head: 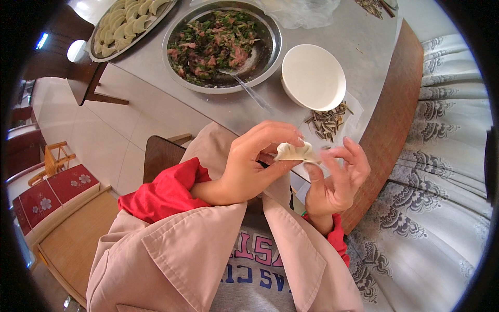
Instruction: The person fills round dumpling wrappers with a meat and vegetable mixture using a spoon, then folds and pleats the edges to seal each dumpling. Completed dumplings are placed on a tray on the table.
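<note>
My left hand (255, 160) holds a pleated raw dumpling (295, 151) between its thumb and fingertips, above the near edge of the metal table (362, 54). My right hand (337, 175) has its thumb and slightly blurred forefinger around the dumpling's right end, with the other fingers raised. Beyond the hands is a steel bowl (276, 29) of minced meat and chopped greens (218, 43), with a clear spoon (253, 94) leaning over its rim. A white bowl (314, 78) stands right of it. At the top left, a round metal tray (93, 50) carries rows of shaped dumplings (122, 25).
Striped seeds or shells (329, 123) lie on thin paper beside the white bowl. Clear plastic bags (300, 11) lie at the table's far side. A wooden ledge (390, 128) and patterned curtain (440, 167) run along the right. A dark wooden chair (160, 158) is at the left.
</note>
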The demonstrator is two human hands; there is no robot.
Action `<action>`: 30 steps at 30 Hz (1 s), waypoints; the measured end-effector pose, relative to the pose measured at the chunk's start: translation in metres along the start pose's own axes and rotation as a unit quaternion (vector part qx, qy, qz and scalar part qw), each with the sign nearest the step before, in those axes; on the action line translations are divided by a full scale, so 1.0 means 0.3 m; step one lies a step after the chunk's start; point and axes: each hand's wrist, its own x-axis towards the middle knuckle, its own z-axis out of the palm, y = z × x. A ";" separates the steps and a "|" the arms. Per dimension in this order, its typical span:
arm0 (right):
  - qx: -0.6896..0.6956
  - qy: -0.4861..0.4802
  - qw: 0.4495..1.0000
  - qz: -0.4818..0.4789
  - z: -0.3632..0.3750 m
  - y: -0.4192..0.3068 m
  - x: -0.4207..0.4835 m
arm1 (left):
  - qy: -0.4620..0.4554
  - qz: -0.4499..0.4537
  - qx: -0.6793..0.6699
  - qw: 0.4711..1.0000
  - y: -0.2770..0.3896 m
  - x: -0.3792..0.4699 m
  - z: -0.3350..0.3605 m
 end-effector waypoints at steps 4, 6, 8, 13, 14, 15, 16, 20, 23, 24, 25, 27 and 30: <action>0.025 -0.003 0.998 0.057 -0.009 0.004 -0.004 | -0.003 -0.006 -0.015 1.000 0.004 0.001 -0.010; 0.020 -0.042 0.998 0.031 -0.023 0.011 0.000 | -0.008 -0.013 -0.024 1.000 0.006 0.001 -0.010; 0.012 -0.053 0.998 0.031 -0.030 0.014 -0.002 | -0.015 -0.007 -0.022 1.000 0.008 0.002 -0.008; -0.065 -0.049 0.995 -0.054 -0.050 0.005 -0.006 | -0.028 -0.012 -0.033 0.999 0.015 0.003 -0.001; -0.067 -0.038 0.996 -0.050 -0.053 0.002 -0.006 | -0.036 -0.008 -0.022 0.999 0.017 0.003 -0.003; -0.069 -0.040 0.995 -0.053 -0.053 0.000 -0.006 | -0.047 0.008 -0.008 0.999 0.019 0.003 -0.004; -0.059 -0.028 0.996 -0.063 -0.053 0.000 -0.005 | -0.057 0.026 0.007 0.998 0.020 0.002 -0.005; 0.013 0.021 0.998 -0.050 -0.025 0.011 -0.008 | -0.063 0.048 0.017 0.997 0.024 -0.003 -0.001; 0.053 0.015 0.998 -0.042 -0.021 0.032 -0.009 | -0.061 0.022 -0.011 0.998 0.035 -0.010 0.006; 0.059 -0.005 0.998 -0.035 -0.026 0.039 -0.009 | -0.059 0.008 -0.010 0.998 0.040 -0.012 0.006; 0.050 -0.019 0.998 -0.045 -0.033 0.043 -0.010 | -0.056 -0.004 -0.008 0.998 0.045 -0.015 0.006; 0.039 -0.053 0.996 -0.051 -0.042 0.049 -0.011 | -0.058 -0.023 -0.012 0.998 0.050 -0.016 0.006; 0.063 -0.066 0.994 -0.059 -0.034 0.049 -0.007 | -0.068 -0.031 -0.015 0.997 0.050 -0.013 0.006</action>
